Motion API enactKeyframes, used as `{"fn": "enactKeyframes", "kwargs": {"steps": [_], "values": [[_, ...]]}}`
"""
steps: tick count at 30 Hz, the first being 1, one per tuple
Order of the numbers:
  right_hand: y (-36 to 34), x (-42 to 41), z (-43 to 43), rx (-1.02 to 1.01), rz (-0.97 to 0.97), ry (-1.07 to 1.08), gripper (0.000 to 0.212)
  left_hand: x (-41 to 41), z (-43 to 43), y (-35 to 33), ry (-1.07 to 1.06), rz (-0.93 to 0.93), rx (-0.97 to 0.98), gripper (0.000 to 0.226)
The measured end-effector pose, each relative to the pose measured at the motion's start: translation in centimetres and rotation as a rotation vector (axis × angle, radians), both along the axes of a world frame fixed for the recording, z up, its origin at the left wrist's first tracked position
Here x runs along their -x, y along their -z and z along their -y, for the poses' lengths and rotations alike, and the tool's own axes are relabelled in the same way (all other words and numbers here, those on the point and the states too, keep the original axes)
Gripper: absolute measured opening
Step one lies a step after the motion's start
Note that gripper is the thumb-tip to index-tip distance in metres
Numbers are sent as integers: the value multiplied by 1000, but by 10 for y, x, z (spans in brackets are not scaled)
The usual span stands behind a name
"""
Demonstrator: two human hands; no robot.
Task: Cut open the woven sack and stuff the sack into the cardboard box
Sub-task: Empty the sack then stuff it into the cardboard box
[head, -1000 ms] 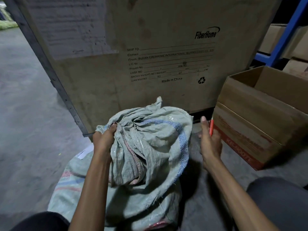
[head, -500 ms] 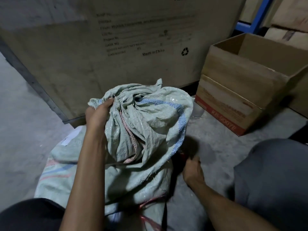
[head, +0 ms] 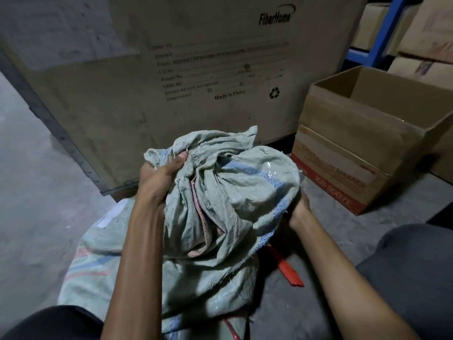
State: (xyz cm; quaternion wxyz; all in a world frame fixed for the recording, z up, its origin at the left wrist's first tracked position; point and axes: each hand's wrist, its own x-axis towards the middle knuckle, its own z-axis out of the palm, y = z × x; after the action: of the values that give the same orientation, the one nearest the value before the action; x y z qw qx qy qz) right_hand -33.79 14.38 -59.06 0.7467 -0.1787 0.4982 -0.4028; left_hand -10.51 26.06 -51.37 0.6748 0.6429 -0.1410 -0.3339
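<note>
Head view: a grey concrete floor [head: 44, 192] is filling the left side and running on under everything, dull and scuffed, with dim light falling across it. A big crate [head: 196, 69] is standing at the back, printed with "FiberHome", "Made in China" and a recycling mark; a dark metal strip is edging its left corner. At the right, a blue rack post [head: 377, 42] is rising beside stacked cartons [head: 424, 35].

The box [head: 362, 143] is sitting open on the floor at the right, just beside the crate, flaps up, a red band along its base.

The left hand [head: 159, 177] is clenching the gathered top of the crumpled sack [head: 235, 192], thumb pressed into the folds. The right hand [head: 300, 209] is grasping the sack's right side from below, its fingers hidden behind the cloth. The sack is hanging between the 2 hands, above a second sack [head: 103, 261] lying on the floor, left of the box and apart from it.

A red cutter [head: 286, 268] is lying on the floor under the right forearm.
</note>
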Motion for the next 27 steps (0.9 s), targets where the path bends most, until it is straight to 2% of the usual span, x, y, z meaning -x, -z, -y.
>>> {"fn": "enactKeyframes", "kwargs": {"steps": [2,4,5,7,9,10,11,12,13,15,16,18,20,21,22,24,26,27], "values": [[-49,3,-4,144,-12,-216,36,2,4,-9,26,-9,80,80],[-79,7,-3,264,-75,-256,33,9,6,-22,63,43,56,89],[-90,7,-3,307,-50,-280,27,15,6,-28,83,112,8,85],[-125,0,-10,357,181,-433,10,31,3,-40,72,308,-147,77],[-150,-15,-12,441,222,-595,13,42,-1,-49,-72,624,-409,108],[-155,-21,-11,501,150,-609,14,42,-3,-53,-158,790,-432,121],[-155,-26,-8,563,56,-593,14,43,-4,-57,-171,932,-347,120],[-155,-30,-9,637,-56,-554,15,43,-5,-61,-101,1029,-198,106],[-155,-34,-10,728,-194,-536,21,41,-6,-64,51,1047,-37,86],[-152,-39,-11,848,-403,-535,40,45,-11,-70,390,860,155,58],[-155,-40,-12,881,-410,-545,37,45,-11,-69,456,769,210,46],[-156,-40,-14,949,-398,-647,29,48,-7,-63,336,825,175,28],[-147,-36,-6,1020,-445,-699,27,41,-4,-54,82,996,81,30],[-144,-31,3,1036,-431,-643,17,33,-6,-52,-99,968,35,29],[-144,-21,11,1028,-398,-542,7,11,-11,-47,-301,866,-17,29],[-146,2,30,934,-311,-297,12,-41,-31,-44,-553,515,-71,36],[-147,21,40,863,-279,-207,6,-71,-49,-43,-499,198,22,37],[-147,24,37,829,-273,-222,4,-68,-49,-43,-425,153,36,36]]}}
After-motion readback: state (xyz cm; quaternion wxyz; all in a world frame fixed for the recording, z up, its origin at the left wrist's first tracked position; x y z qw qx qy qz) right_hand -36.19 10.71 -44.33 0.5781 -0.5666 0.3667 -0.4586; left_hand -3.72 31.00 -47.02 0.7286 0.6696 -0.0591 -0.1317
